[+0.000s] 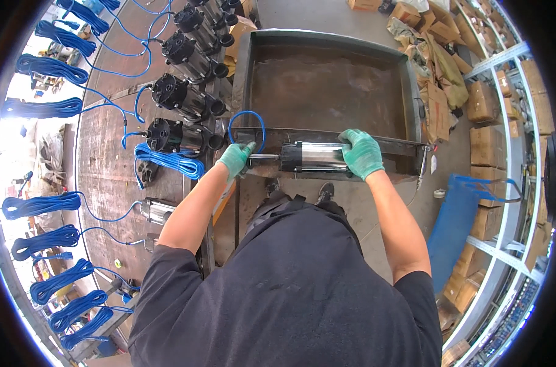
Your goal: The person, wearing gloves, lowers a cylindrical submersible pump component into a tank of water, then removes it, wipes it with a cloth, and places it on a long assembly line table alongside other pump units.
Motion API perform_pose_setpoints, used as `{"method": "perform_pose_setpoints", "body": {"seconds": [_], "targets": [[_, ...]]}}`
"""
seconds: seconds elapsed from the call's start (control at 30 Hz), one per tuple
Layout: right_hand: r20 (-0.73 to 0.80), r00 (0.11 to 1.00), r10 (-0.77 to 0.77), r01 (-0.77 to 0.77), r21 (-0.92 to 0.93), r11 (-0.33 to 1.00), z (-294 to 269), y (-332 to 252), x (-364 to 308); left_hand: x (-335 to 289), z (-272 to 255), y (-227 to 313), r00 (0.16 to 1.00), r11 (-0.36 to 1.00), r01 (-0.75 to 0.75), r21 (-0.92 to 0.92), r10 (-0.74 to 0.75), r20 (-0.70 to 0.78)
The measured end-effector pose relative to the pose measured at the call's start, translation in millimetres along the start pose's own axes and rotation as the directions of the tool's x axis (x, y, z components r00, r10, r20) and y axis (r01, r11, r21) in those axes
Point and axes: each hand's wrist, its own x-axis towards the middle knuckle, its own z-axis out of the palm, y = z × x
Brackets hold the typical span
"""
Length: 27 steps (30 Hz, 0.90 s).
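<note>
A cylindrical pump motor (320,156) with a shiny metal body and a black ribbed end lies sideways over the near edge of a metal tank (410,85). My right hand (361,154), in a green glove, is wrapped round the right end of the cylinder. From its black end a thin metal shaft (264,156) points left. My left hand (236,160), also in a green glove, is closed round the shaft's outer end. A blue cable loop (248,112) rises beside that hand; where its ends go is partly hidden by the fingers.
Left stands a brown workbench (116,147) with several steel-and-black pumps (179,136) and coiled blue cables (168,160). Shallow brownish liquid (327,85) covers the tank's bottom. Cardboard boxes (487,147), a shelf rack (504,116) and a blue panel (454,226) are on the right.
</note>
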Motion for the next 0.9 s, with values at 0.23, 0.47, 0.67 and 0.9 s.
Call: {"method": "perform_pose_setpoints", "body": {"seconds": [0.23, 0.47, 0.67, 0.9], "targets": [[-0.087, 0.996, -0.021, 0.025, 0.043, 0.999, 10, 11, -7, 6, 3, -54, 0.557, 0.423, -0.669, 0.612, 0.830, 0.035], [-0.046, 0.998, 0.035, -0.034, 0.010, 0.999, 5, 3, -4, -3, -23, -41, 0.435, 0.049, -0.688, 0.724, 0.827, 0.357], [-0.033, 0.997, 0.067, -0.067, 0.001, 0.998, 8, 7, -4, -22, -16, -15, 0.930, 0.947, -0.311, 0.083, 0.285, 0.234], [-0.010, 0.996, 0.088, -0.088, 0.003, 0.996, 6, 1, -5, 15, 1, -42, 0.966, 0.941, -0.241, -0.235, 0.257, 0.038]]}}
